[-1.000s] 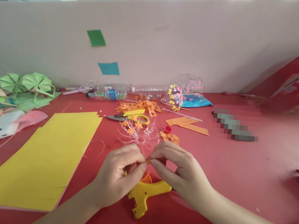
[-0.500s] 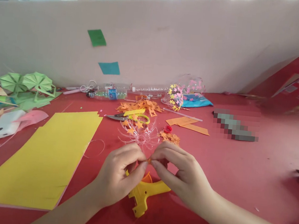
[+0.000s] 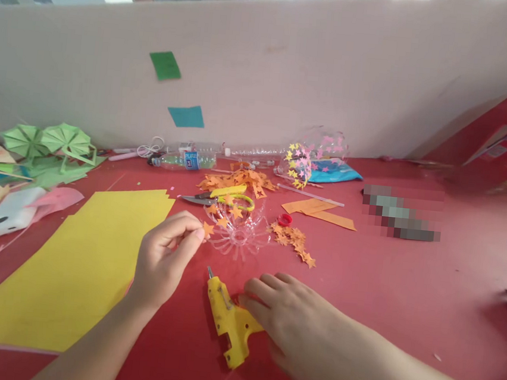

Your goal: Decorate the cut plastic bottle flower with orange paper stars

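Note:
My left hand (image 3: 169,256) pinches a small orange paper star (image 3: 208,229) between thumb and fingertips. It is held at the near left side of a clear plastic bottle piece cut into curved strips (image 3: 240,236), which has several orange stars on it. On the table lies a yellow hot glue gun (image 3: 227,316), its metal nozzle pointing away and to the left. My right hand (image 3: 294,325) is closed over the gun's handle, with fingers curled at the trigger side; the thumb is hidden. A pile of loose orange stars (image 3: 291,238) lies right of the bottle piece.
Yellow paper sheets (image 3: 71,262) cover the left of the red table. Behind the bottle piece are scissors (image 3: 203,200), a yellow cutter (image 3: 229,192) and orange paper scraps (image 3: 236,179). Plastic bottles (image 3: 189,159) lie along the wall. Orange strips (image 3: 318,211) lie further right.
My hands have parted from their joint pinch on a small orange piece. The left moved left and up with the star; the right came down onto the glue gun's handle.

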Motion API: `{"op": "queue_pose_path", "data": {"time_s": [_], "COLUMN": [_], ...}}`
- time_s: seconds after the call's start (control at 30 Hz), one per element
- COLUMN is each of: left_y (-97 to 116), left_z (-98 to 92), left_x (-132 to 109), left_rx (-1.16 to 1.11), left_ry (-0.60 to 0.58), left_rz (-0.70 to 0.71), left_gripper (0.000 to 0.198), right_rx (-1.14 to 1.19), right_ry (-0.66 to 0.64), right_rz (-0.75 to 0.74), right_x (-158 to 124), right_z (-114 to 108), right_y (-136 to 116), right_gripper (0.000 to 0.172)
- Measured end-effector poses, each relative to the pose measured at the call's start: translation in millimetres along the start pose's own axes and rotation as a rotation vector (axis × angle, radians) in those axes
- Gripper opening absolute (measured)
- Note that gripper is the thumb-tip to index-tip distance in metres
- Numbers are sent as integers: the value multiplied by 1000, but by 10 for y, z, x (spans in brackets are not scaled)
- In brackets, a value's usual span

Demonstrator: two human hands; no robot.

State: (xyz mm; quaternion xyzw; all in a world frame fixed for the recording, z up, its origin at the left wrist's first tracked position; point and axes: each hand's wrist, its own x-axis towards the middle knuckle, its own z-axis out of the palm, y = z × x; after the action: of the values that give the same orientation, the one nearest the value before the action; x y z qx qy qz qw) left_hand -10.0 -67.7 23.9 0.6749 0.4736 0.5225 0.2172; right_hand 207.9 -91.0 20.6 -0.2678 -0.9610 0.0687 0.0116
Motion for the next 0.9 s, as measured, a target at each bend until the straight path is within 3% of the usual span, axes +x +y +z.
{"op": "queue_pose_path", "data": {"time_s": [0.13,0.27,0.33,0.43,0.5,0.57,0.73,0.9], "left_y": [-37,-60,-63,-50,-29,-3,35,31], "left_z": [-10,-49,-65,-60,-39,-11,37,55], "left_x": [33,54,61,61,53,41,13,-7], "left_rx": [7,25,40,46,45,51,68,69], "left_ry": [14,74,97,105,88,54,-11,-42], "left_rz": [-10,-52,-65,-74,-74,-52,-11,-17], "left_gripper": [22,22,24,25,23,24,26,25], "right_rx": [-27,182,335,518,557,564,612,673], "right_ry": [3,-10,68,303,466,565,633,623], "right_rz": [-9,31,61,79,75,84,148,141], "right_x": [44,55,40,18,13,14,10,3], "right_z": [114,29,-58,-160,-183,-170,-65,-22], "right_y": [-9,15,42,96,128,151,185,196], "right_gripper": [28,36,36,21,8,6,20,22]}}
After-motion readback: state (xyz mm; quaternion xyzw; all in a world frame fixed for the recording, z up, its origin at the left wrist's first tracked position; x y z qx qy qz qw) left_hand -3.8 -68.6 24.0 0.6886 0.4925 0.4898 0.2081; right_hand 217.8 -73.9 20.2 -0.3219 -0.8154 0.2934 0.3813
